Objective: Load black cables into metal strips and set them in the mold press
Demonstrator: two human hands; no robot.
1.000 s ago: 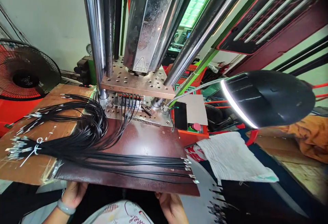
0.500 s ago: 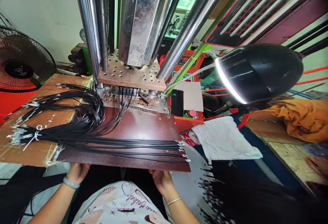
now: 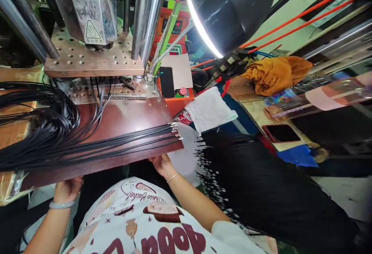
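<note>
From my remote seat, the bundle of thin black cables (image 3: 40,130) loops at far left, its metal-tipped ends running right across the dark brown rectangular board (image 3: 128,116). Below, the left hand (image 3: 67,189) meets the board's near edge with its fingers tucked underneath (I cannot tell if it grips). The perforated copper-coloured press plate (image 3: 93,58) stands behind the board. The right hand (image 3: 161,165) touches the near edge by the right corner, grip likewise unclear. Further right lie a white folded cloth (image 3: 209,110) and a black domed lamp (image 3: 232,6).
</note>
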